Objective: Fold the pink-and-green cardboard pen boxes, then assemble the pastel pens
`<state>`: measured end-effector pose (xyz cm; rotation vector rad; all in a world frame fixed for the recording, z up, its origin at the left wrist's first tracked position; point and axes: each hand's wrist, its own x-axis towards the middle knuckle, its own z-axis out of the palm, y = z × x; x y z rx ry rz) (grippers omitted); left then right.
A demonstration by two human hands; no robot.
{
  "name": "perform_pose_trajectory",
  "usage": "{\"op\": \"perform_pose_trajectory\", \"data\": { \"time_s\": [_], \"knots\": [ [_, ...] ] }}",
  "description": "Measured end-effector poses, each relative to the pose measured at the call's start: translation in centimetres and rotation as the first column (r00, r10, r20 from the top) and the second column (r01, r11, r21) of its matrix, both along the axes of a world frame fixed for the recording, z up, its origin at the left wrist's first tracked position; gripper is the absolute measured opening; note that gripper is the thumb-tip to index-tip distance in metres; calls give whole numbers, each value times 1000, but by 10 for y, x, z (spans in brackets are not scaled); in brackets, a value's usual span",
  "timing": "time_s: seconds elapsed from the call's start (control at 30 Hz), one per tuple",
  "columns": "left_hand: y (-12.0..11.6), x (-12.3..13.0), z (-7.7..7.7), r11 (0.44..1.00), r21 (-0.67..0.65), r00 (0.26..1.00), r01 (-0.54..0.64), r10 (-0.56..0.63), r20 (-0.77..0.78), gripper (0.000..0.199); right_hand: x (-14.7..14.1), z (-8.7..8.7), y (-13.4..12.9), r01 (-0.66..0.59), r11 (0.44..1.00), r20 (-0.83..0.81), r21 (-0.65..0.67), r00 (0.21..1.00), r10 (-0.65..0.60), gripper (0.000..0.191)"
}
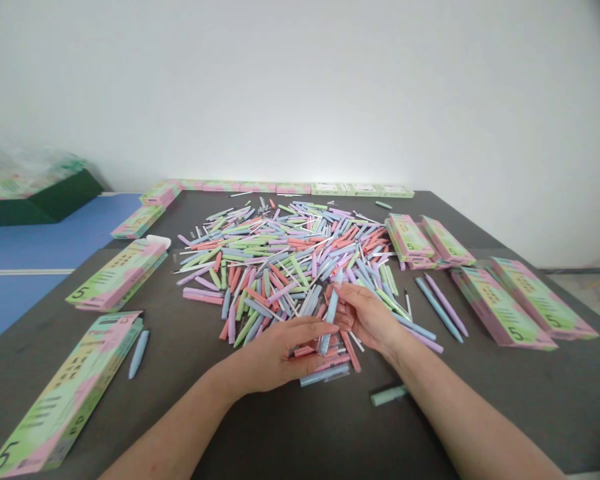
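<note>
Between my two hands is a light blue pen barrel [332, 308], tilted upright, its lower end clear. My right hand [367, 315] is closed on its upper part. My left hand [283, 350] is closed with thumb and fingertips at the clear lower end; a red piece shows by its fingers, and whether it is held I cannot tell. Just beneath lie red pen parts [351, 352] and a blue barrel with a clear end [325, 375]. Beyond my hands spreads a large pile of pen parts [280, 250] in blue, green, purple and red, with thin white refills.
Printed pen boxes lie at left [75, 390], [120, 273] and right [505, 307], [411, 239]; a row of boxes [293, 189] lines the back edge. Loose pens [439, 310] and a green barrel [387, 396] lie at right. A dark green bin [55, 197] stands on a blue table.
</note>
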<state>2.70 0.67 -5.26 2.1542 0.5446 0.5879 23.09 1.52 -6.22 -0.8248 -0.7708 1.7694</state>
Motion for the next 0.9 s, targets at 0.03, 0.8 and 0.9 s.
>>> {"op": "perform_pose_trajectory", "data": {
  "time_s": [0.03, 0.8, 0.9],
  "knots": [
    [0, 0, -1, 1000, 16, 1000, 1, -1, 0, 41, 0, 0, 0, 0, 1000, 2, -1, 1000, 0, 28],
    [-11, 10, -5, 942, 335, 998, 19, 2, -61, 51, -8, 3, -11, -66, 990, 133, 125, 990, 49, 27],
    [-11, 11, -5, 928, 373, 998, 24, -1, -61, 47, -9, 5, -11, -67, 989, 125, 129, 991, 51, 27]
  ]
}}
